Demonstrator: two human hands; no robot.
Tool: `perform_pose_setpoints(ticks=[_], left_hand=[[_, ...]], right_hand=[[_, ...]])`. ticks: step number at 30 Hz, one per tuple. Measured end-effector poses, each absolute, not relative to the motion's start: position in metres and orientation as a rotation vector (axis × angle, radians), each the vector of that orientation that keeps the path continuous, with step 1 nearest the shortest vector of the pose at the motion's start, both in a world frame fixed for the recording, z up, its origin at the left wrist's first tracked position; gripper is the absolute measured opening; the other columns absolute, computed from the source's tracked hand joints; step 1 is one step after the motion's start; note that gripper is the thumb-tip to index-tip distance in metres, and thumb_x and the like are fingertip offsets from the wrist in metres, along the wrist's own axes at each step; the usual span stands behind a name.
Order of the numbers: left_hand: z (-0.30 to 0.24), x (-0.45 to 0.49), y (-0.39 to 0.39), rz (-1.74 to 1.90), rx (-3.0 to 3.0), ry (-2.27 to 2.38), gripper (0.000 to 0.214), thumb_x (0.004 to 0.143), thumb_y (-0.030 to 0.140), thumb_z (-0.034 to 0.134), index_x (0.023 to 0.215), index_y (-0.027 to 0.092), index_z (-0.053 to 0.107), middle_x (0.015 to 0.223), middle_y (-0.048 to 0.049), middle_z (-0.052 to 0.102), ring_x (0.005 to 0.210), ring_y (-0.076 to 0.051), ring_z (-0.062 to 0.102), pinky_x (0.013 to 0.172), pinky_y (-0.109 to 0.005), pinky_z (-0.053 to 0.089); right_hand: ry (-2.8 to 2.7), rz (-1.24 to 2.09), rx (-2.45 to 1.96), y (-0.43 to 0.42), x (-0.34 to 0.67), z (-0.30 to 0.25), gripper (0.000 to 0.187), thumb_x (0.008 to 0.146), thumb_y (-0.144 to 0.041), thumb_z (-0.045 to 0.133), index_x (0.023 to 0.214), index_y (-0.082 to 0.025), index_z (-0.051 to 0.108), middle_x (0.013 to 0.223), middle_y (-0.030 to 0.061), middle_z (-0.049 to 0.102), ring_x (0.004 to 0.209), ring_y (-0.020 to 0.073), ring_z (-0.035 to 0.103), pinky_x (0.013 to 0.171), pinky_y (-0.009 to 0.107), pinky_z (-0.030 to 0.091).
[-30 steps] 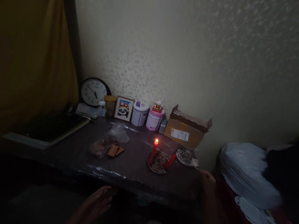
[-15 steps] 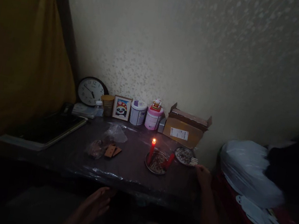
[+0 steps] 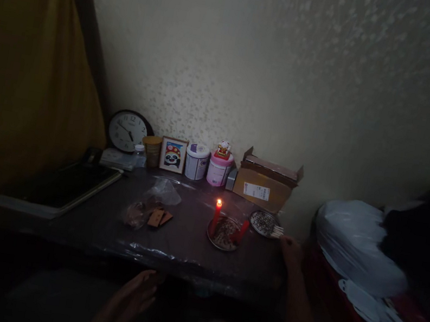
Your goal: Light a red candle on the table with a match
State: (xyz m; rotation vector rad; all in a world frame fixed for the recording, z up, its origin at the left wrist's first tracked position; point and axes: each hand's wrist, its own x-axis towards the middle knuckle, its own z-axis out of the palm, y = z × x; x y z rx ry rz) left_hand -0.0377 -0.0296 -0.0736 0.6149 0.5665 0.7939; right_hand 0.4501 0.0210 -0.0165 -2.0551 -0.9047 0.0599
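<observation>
My left hand [image 3: 135, 293] is below the table's front edge, its fingers stretched out and apart. Something dark by its fingertips is too dim to make out. On the right, my right hand [image 3: 289, 250] has its fingertips pinched at the outer ends of several thin pale sticks [image 3: 278, 232]. These sticks lie over the rim of a small round plate [image 3: 255, 230] with dark speckles. Whether a stick is in the pinch is unclear. Beside it, a larger round plate [image 3: 221, 247] carries a lit red candle [image 3: 215, 219], upright, and a shorter red candle [image 3: 243, 230], tilted and unlit.
Small orange-brown boxes [image 3: 156, 217] and a clear plastic bag [image 3: 166, 192] lie on the dark covered table [image 3: 186, 233]. Behind stand a clock [image 3: 127, 130], a framed panda picture [image 3: 173, 155], two tubs [image 3: 197, 163] and a cardboard box [image 3: 264, 186]. White bags [image 3: 352, 228] are at right.
The view has shifted slightly, so the table items sit a little further left. Both hands keep nearly the same positions, and the candle still burns.
</observation>
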Motion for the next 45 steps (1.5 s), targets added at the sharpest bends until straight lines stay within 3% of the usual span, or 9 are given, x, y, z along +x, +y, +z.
perform_pose_setpoints(ticks=[8, 12, 15, 20, 28, 33, 39, 45], left_hand=[[-0.067, -0.037, -0.036, 0.864, 0.556, 0.673, 0.035, 0.063, 0.047, 0.068, 0.095, 0.033, 0.067, 0.128, -0.004, 0.059, 0.136, -0.032, 0.024, 0.109, -0.051, 0.02], [-0.066, -0.037, -0.04, 0.899, 0.562, 0.634, 0.036, 0.062, 0.043, 0.069, 0.097, 0.033, 0.066, 0.131, -0.004, 0.056, 0.135, -0.031, 0.025, 0.109, -0.049, 0.022], [-0.07, -0.036, -0.04, 0.88, 0.536, 0.672, 0.037, 0.063, 0.043, 0.069, 0.098, 0.03, 0.066, 0.129, -0.0058, 0.057, 0.13, -0.031, 0.035, 0.107, -0.048, 0.024], [-0.087, -0.038, -0.032, 0.882, 0.522, 0.704, 0.036, 0.064, 0.043, 0.07, 0.095, 0.027, 0.066, 0.119, -0.0072, 0.063, 0.115, -0.03, 0.051, 0.102, -0.046, 0.03], [-0.106, -0.038, -0.025, 0.894, 0.544, 0.708, 0.025, 0.069, 0.037, 0.07, 0.091, 0.026, 0.068, 0.098, -0.0042, 0.07, 0.097, -0.023, 0.062, 0.092, -0.036, 0.04], [-0.089, -0.032, -0.032, 0.916, 0.605, 0.648, 0.023, 0.071, 0.032, 0.068, 0.093, 0.023, 0.068, 0.097, -0.0054, 0.071, 0.098, -0.025, 0.063, 0.094, -0.038, 0.039], [-0.082, -0.031, -0.031, 0.923, 0.713, 0.718, 0.028, 0.062, 0.031, 0.075, 0.087, 0.021, 0.069, 0.092, -0.0061, 0.071, 0.095, -0.028, 0.063, 0.089, -0.038, 0.042], [-0.071, -0.033, -0.035, 0.927, 0.807, 0.72, 0.032, 0.066, 0.03, 0.071, 0.096, 0.02, 0.068, 0.105, -0.0082, 0.069, 0.106, -0.03, 0.057, 0.094, -0.037, 0.039]], right_hand=[[-0.843, 0.014, -1.861, -0.02, 0.396, 0.027, 0.042, 0.074, -0.048, 0.039, 0.085, -0.014, 0.061, 0.082, 0.0148, 0.066, 0.078, 0.0266, 0.059, 0.066, 0.033, 0.044], [-1.096, 0.261, -1.663, -0.048, 0.3, 0.033, 0.035, 0.083, -0.045, 0.038, 0.082, -0.018, 0.061, 0.068, 0.0091, 0.064, 0.058, 0.0202, 0.057, 0.054, 0.03, 0.044], [-1.313, 0.471, -1.545, -0.057, 0.216, 0.019, 0.03, 0.082, -0.042, 0.045, 0.071, -0.02, 0.062, 0.057, 0.0006, 0.06, 0.049, 0.0151, 0.054, 0.048, 0.025, 0.043], [-1.597, 0.609, -1.377, -0.05, 0.135, -0.008, 0.021, 0.085, -0.026, 0.05, 0.069, -0.02, 0.062, 0.066, -0.0026, 0.061, 0.065, 0.0116, 0.057, 0.063, 0.021, 0.043], [-1.596, 0.579, -1.374, -0.052, 0.121, -0.038, 0.01, 0.083, -0.022, 0.055, 0.076, -0.02, 0.062, 0.076, -0.0003, 0.06, 0.072, 0.0136, 0.058, 0.066, 0.023, 0.043], [-1.587, 0.616, -1.4, -0.06, 0.121, -0.04, 0.004, 0.08, -0.024, 0.059, 0.08, -0.021, 0.062, 0.081, -0.0002, 0.059, 0.076, 0.0142, 0.058, 0.068, 0.023, 0.044], [-1.642, 0.649, -1.438, -0.065, 0.12, -0.034, 0.017, 0.074, -0.023, 0.066, 0.089, -0.022, 0.059, 0.089, -0.0004, 0.055, 0.075, 0.0137, 0.056, 0.067, 0.024, 0.045], [-1.694, 0.67, -1.367, -0.067, 0.121, -0.031, 0.022, 0.073, -0.014, 0.061, 0.092, -0.023, 0.058, 0.091, -0.001, 0.056, 0.079, 0.0136, 0.056, 0.072, 0.024, 0.046]])
